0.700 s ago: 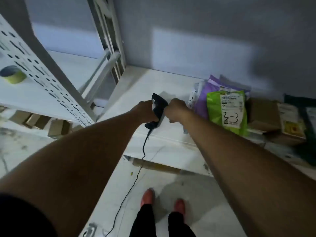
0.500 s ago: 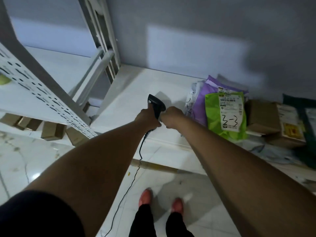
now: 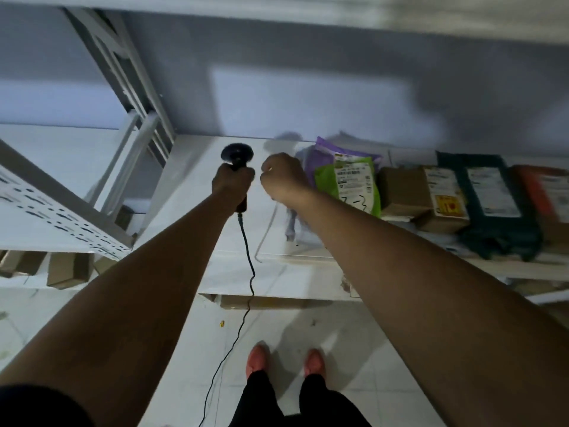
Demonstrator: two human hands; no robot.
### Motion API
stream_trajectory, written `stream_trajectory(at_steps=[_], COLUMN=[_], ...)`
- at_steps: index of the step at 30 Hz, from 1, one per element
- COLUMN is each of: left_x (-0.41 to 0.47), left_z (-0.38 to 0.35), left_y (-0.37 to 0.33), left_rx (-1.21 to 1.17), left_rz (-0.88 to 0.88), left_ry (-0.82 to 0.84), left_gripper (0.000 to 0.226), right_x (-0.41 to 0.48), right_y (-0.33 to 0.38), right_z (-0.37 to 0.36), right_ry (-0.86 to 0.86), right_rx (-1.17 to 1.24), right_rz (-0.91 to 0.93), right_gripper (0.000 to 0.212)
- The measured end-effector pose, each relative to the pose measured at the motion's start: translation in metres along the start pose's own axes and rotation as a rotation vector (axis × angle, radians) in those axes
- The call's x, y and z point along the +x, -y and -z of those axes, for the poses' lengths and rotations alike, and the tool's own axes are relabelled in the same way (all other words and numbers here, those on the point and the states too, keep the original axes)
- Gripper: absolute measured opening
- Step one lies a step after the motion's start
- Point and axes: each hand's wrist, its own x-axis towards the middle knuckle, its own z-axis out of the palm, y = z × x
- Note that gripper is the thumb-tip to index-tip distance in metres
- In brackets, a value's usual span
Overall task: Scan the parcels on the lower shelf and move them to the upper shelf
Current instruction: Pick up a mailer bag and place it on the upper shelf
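Separated from the right hand (image 3: 281, 177) it touched earlier, the scanner (image 3: 237, 154) stands upright at centre-left of the frame, clamped in the left hand (image 3: 233, 184). The right hand is a curled, seemingly empty fist just left of the green parcel (image 3: 354, 180), which lies on the lower shelf (image 3: 197, 217).

We tag this a parcel storeroom: white metal shelf (image 3: 215, 257) with a perforated upright (image 3: 46, 204), a green mailer (image 3: 354, 183), brown box (image 3: 406, 192) and teal bag (image 3: 492, 195) with shipping labels along its back edge, corded barcode scanner (image 3: 237, 154), cardboard boxes (image 3: 64, 269) under the left rack, tiled floor (image 3: 184, 349).
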Motion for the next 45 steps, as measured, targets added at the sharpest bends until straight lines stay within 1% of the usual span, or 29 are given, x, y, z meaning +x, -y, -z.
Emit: stream_trajectory(at_steps=[2,4,6,8,11,13,15,17,20,24,26,28,29,30,34,35,37,41,43,45], left_x=[-0.013,-0.025,-0.038,-0.050,-0.061,-0.067,-0.071,-0.076,-0.081,-0.082,-0.084,-0.086,-0.088,-0.090,-0.098,-0.098,-0.097,-0.097,-0.099,-0.099], left_z=[0.003,0.002,-0.003,-0.014,-0.039,-0.058,-0.074,-0.087,-0.099,-0.105,-0.105,-0.103,-0.102,-0.100,-0.087,-0.083,-0.073,-0.050,-0.036,-0.022], left_y=[-0.025,-0.044,-0.057,-0.061,-0.055,-0.049,-0.043,-0.040,-0.035,-0.032,-0.032,-0.034,-0.034,-0.035,-0.040,-0.041,-0.044,-0.048,-0.051,-0.053], left_rx=[-0.193,-0.321,-0.361,-0.347,-0.342,-0.371,-0.372,-0.341,-0.275,-0.198,-0.192,-0.235,-0.284,-0.345,-0.496,-0.526,-0.573,-0.608,-0.654,-0.662], left_rz=[0.024,0.016,-0.006,-0.021,0.018,0.078,0.120,0.129,0.113,0.072,0.043,0.011,-0.001,-0.013,-0.118,-0.137,-0.153,-0.178,-0.182,-0.182], left_ry=[0.009,0.056,0.133,0.190,0.255,0.270,0.264,0.261,0.251,0.189,0.171,0.174,0.191,0.215,0.271,0.284,0.293,0.239,0.188,0.170], left_gripper=[0.029,0.021,0.019,0.018,0.018,0.016,0.014,0.014,0.019,0.022,0.021,0.018,0.017,0.018,0.019,0.018,0.024,0.026,0.028,0.030], right_x=[-0.004,-0.004,-0.005,-0.008,-0.018,-0.022,-0.021,-0.020,-0.021,-0.017,-0.012,-0.006,-0.006,-0.005,-0.001,-0.001,-0.002,-0.002,-0.006,-0.010], right_y=[0.002,-0.002,-0.013,-0.032,-0.064,-0.085,-0.099,-0.108,-0.117,-0.130,-0.134,-0.138,-0.139,-0.139,-0.135,-0.133,-0.128,-0.116,-0.110,-0.103], right_z=[0.026,0.050,0.075,0.096,0.115,0.119,0.118,0.116,0.114,0.109,0.109,0.112,0.115,0.118,0.118,0.117,0.114,0.112,0.111,0.109], right_ry=[-0.087,-0.183,-0.276,-0.326,-0.314,-0.282,-0.214,-0.142,-0.107,-0.151,-0.169,-0.168,-0.171,-0.174,-0.169,-0.149,-0.096,-0.023,0.103,0.258], right_rx=[0.009,-0.026,-0.027,-0.009,-0.063,-0.124,-0.152,-0.158,-0.134,-0.065,0.012,0.132,0.214,0.303,0.668,0.752,0.865,0.971,1.010,0.992], right_rz=[-0.008,-0.045,-0.104,-0.169,-0.290,-0.349,-0.392,-0.421,-0.422,-0.423,-0.426,-0.418,-0.413,-0.412,-0.322,-0.304,-0.264,-0.159,-0.134,-0.107], right_gripper=[0.021,0.022,0.024,0.029,0.038,0.037,0.038,0.046,0.057,0.051,0.049,0.037,0.029,0.026,0.028,0.028,0.027,0.033,0.026,0.022])
